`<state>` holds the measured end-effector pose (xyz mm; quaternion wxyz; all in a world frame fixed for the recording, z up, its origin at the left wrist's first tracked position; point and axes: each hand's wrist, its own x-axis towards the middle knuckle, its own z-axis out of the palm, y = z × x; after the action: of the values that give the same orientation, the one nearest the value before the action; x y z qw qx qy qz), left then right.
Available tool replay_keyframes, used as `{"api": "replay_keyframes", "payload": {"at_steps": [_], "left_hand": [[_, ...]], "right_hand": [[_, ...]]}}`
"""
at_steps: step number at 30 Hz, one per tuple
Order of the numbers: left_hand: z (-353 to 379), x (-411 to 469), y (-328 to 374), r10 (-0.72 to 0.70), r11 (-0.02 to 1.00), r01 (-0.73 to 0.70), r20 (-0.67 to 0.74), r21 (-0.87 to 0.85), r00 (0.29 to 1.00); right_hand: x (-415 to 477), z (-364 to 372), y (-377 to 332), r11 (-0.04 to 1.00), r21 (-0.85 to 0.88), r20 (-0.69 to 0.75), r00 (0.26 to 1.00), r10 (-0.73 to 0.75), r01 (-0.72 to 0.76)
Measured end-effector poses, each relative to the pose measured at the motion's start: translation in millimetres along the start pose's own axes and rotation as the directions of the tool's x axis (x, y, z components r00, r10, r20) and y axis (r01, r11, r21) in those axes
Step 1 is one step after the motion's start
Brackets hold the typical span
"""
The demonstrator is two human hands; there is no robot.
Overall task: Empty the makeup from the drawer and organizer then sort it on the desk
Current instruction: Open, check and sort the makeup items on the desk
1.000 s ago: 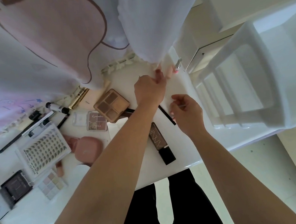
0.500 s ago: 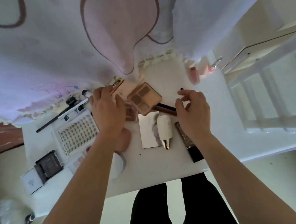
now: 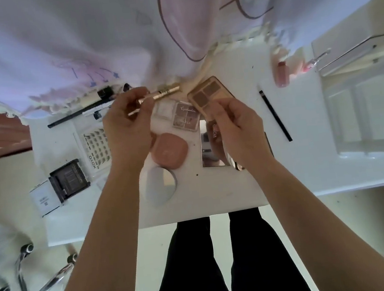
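Observation:
Makeup lies spread over the white desk (image 3: 227, 193). My left hand (image 3: 126, 128) pinches a slim gold tube (image 3: 163, 94) and holds it slanted just above the desk's back edge. My right hand (image 3: 236, 128) has its fingers curled on the near edge of a brown eyeshadow palette (image 3: 208, 92). Between my hands sit a small mauve eyeshadow quad (image 3: 184, 117), a pink compact (image 3: 169, 151) and a mirrored case (image 3: 212, 154). A black pencil (image 3: 275, 115) lies to the right of my right hand.
A lash tray (image 3: 96, 150), a black compact (image 3: 70, 179), a white box (image 3: 44, 200) and black brushes (image 3: 76, 113) fill the left side. A white round compact (image 3: 159, 186) is near the front. A pink bottle (image 3: 282, 74) and a white organizer (image 3: 367, 108) stand right. A printed curtain (image 3: 103, 36) hangs behind.
My left hand has lifted the gold tube from the back of the desk. My right hand has moved left from the black pencil to the brown palette. The view has swung left.

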<state>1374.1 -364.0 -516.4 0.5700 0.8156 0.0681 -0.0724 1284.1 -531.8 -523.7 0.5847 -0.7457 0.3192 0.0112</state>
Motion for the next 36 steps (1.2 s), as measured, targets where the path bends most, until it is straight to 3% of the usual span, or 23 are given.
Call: {"api": "replay_keyframes", "payload": {"at_steps": [3,6,9,11,15,18,20,22,23,24,25,26,27,28,30,32,34,36], "left_hand": [[-18.6,-26.8,5.2,-0.059,0.968,0.047,-0.040,-0.248,0.997],[-22.3,-43.3,0.6,-0.147,0.896,0.142,0.022,-0.421,0.989],[-16.1,-54.1,-2.3,-0.222,0.773,0.252,0.125,-0.582,0.967],[-13.2,-56.8,-3.8,-0.286,0.672,0.316,0.158,-0.670,0.945],[-10.2,-58.2,-4.4,-0.313,0.564,0.369,0.223,-0.738,0.923],[-8.6,-60.2,-3.4,-0.270,0.599,0.385,0.276,-0.702,0.922],[-7.7,-62.0,-2.4,-0.239,0.640,0.399,0.324,-0.657,0.915],[-6.6,-61.5,-2.3,-0.259,0.696,0.389,0.295,-0.604,0.920],[-5.6,-60.0,-1.5,-0.290,0.714,0.391,0.264,-0.581,0.920],[-4.5,-57.9,-1.1,-0.325,0.721,0.402,0.237,-0.565,0.915],[-2.8,-56.6,-0.3,-0.356,0.715,0.418,0.222,-0.560,0.908],[-1.4,-55.7,0.3,-0.376,0.707,0.430,0.216,-0.561,0.901],[0.2,-55.0,0.9,-0.383,0.704,0.435,0.216,-0.562,0.898],[2.1,-54.7,2.1,-0.383,0.705,0.437,0.220,-0.559,0.897],[4.7,-55.9,3.7,-0.366,0.708,0.438,0.241,-0.555,0.899],[5.3,-57.1,4.1,-0.343,0.718,0.434,0.267,-0.544,0.901],[4.6,-56.5,2.1,-0.343,0.739,0.433,0.264,-0.517,0.901],[4.4,-56.3,0.1,-0.343,0.747,0.433,0.266,-0.505,0.901]], "right_hand": [[-1.7,4.9,-9.6,0.999,0.019,0.076,0.997,0.025,-0.026],[-5.3,11.4,-19.6,0.994,0.040,0.263,0.961,0.088,-0.102],[-13.7,15.5,-25.8,0.983,-0.013,0.405,0.898,0.173,-0.184],[-20.8,16.7,-23.6,0.984,-0.085,0.410,0.895,0.177,-0.156],[-30.4,13.1,-16.5,0.962,-0.209,0.403,0.880,0.250,-0.177],[-36.5,4.8,-22.3,0.897,0.016,0.558,0.748,0.358,-0.441],[-38.6,0.8,-23.9,0.845,0.110,0.603,0.711,0.362,-0.523],[-42.6,2.4,-22.5,0.916,0.069,0.512,0.802,0.308,-0.396],[-45.1,4.8,-19.7,0.977,-0.069,0.419,0.882,0.214,-0.204],[-47.4,7.4,-14.9,0.962,-0.271,0.339,0.939,0.058,0.039],[-50.0,9.6,-9.3,0.872,-0.437,0.292,0.952,-0.094,0.220],[-52.2,10.7,-5.4,0.809,-0.506,0.255,0.948,-0.190,0.299],[-53.9,11.0,-2.8,0.816,-0.486,0.230,0.947,-0.225,0.313],[-54.4,10.1,-1.3,0.876,-0.398,0.214,0.956,-0.200,0.272],[-52.3,6.4,-3.8,0.997,-0.074,0.236,0.972,-0.003,0.021],[-51.9,-1.0,-10.9,0.921,0.206,0.369,0.898,0.239,-0.330],[-50.4,-5.9,-14.8,0.833,0.220,0.496,0.794,0.352,-0.507],[-48.0,-6.5,-15.6,0.843,0.147,0.518,0.766,0.380,-0.517]]}}
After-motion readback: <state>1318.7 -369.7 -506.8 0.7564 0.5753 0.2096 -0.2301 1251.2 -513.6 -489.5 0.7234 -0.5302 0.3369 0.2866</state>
